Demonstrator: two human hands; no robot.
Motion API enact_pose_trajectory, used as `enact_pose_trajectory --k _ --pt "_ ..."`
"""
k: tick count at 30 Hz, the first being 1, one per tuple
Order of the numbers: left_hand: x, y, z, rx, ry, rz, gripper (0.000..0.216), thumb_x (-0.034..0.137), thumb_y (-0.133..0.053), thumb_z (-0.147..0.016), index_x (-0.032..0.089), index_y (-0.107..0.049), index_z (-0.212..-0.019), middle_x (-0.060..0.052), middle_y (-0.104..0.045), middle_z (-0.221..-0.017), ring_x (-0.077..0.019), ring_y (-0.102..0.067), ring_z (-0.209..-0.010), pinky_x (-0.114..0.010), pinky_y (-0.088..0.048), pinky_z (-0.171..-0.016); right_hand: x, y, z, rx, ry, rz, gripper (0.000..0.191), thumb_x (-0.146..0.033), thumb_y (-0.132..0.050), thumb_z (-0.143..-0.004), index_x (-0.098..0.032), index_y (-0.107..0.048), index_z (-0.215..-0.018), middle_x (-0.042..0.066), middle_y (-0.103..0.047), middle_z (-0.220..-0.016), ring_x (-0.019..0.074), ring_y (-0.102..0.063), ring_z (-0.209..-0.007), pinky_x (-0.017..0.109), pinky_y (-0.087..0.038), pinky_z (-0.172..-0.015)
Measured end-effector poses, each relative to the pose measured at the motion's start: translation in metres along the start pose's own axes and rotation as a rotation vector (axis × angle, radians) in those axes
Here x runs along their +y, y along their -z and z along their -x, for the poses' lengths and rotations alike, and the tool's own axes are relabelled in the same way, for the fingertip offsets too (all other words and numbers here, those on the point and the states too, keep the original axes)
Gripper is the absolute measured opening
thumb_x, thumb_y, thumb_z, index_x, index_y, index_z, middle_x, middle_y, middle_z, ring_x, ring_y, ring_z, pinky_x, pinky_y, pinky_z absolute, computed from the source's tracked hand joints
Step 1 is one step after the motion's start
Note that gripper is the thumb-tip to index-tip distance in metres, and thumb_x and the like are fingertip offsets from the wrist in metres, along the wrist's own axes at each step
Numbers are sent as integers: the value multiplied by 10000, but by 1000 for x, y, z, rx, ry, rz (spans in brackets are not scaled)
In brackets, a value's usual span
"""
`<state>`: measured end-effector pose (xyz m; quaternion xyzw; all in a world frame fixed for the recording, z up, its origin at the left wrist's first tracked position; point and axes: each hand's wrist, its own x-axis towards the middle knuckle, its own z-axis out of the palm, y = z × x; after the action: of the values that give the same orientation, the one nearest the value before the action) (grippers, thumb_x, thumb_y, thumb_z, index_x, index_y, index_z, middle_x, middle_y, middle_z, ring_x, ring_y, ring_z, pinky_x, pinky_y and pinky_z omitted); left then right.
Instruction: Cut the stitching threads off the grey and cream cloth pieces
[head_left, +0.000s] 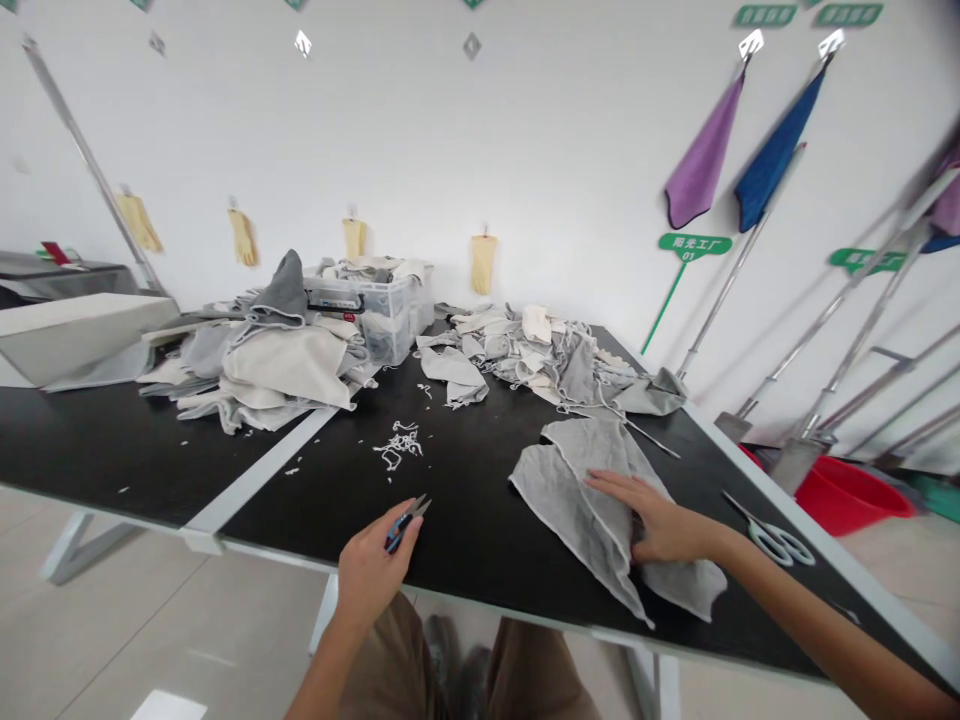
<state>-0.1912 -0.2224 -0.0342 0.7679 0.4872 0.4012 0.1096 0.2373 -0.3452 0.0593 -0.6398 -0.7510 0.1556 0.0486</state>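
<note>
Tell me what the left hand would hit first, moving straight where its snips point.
Probably the far cloth heap, past bare table; the left hand and its snips aim just right of the thread scraps.

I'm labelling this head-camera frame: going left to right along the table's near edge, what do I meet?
The left hand holding thread snips → grey cloth under the right hand → scissors → red basin on the floor beyond the table.

The small blue-handled thread snips (405, 522) are held at six o'clock on the black tabletop (480, 500), blades pointing to one o'clock. The grey cloth (592, 500) lies spread and creased at four o'clock, reaching the near edge.
</note>
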Motion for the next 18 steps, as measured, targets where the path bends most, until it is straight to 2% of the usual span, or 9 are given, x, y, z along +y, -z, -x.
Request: enact_pose_trajectory --k 3,5,7,10,12,14,15,16,18 --pt "1 3 -1 -8 20 41 326 468 -551 -898 276 -710 -1107 -11 -773 -1020 -213 -736 -883 -289 -578 -790 1 -6 -1 209 -9 -85 590 -143 -541 -689 -270 -644 -1256 74 -542 -1386 283 -484 -1298 473 -308 -1135" --pt "5 5 -1 6 77 107 347 479 -567 -884 251 -717 -1100 -29 -773 -1011 -225 -732 -886 -311 -574 -808 0 -3 -4 371 2 -182 378 -180 -481 -804 -244 -717 -1093 74 -639 -1238 264 -575 -1175 450 -394 -1071" --pt "15 6 -3 69 159 218 373 479 -584 -874 212 -717 -1099 -55 -762 -1039 -240 -713 -939 -341 -555 -862 -3 6 -7 544 0 -281 302 -287 -471 -889 -227 -708 -1066 79 -667 -1175 263 -612 -1089 438 -455 -1000" --pt "49 1 -10 108 226 468 389 455 -627 -857 168 -709 -1107 -74 -738 -1054 -227 -678 -965 -328 -533 -870 -14 28 -14 724 15 -369 323 -411 -508 -913 -232 -685 -1115 74 -682 -1152 263 -629 -1032 440 -482 -955" --pt "79 -7 -17 -10 219 698 451 443 -670 -832 155 -673 -1180 -32 -712 -827 -144 -639 -712 -244 -521 -662 -25 41 -21 767 78 -397 322 -438 -533 -906 -246 -696 -1107 66 -694 -1129 264 -631 -1043 452 -472 -974" --pt "109 -20 -25 -169 222 953 690 447 -704 -803 166 -494 -1397 77 -515 -546 -63 -434 -453 -181 -383 -455 -37 50 -27 769 161 -419 312 -458 -551 -897 -257 -719 -1067 66 -702 -1117 267 -626 -1076 457 -459 -999" --pt "122 -27 -29 -243 215 1055 820 444 -738 -769 172 -397 -1463 112 -424 -496 -48 -345 -412 -168 -323 -417 -42 52 -28 761 199 -433 309 -466 -557 -894 -262 -727 -1052 66 -704 -1120 267 -624 -1092 458 -455 -1008" --pt "134 -35 -33 -326 199 1097 937 415 -792 -713 179 -335 -1496 125 -398 -487 -45 -311 -412 -163 -298 -411 -48 53 -30 750 231 -450 307 -469 -560 -892 -267 -733 -1045 66 -703 -1129 266 -622 -1104 457 -454 -1013" --pt "154 -50 -40 -443 118 1050 1053 338 -884 -581 200 -364 -1486 78 -532 -575 -58 -392 -467 -165 -343 -444 -57 52 -29 734 270 -492 297 -463 -561 -896 -279 -732 -1055 59 -696 -1162 263 -614 -1133 457 -450 -1025"
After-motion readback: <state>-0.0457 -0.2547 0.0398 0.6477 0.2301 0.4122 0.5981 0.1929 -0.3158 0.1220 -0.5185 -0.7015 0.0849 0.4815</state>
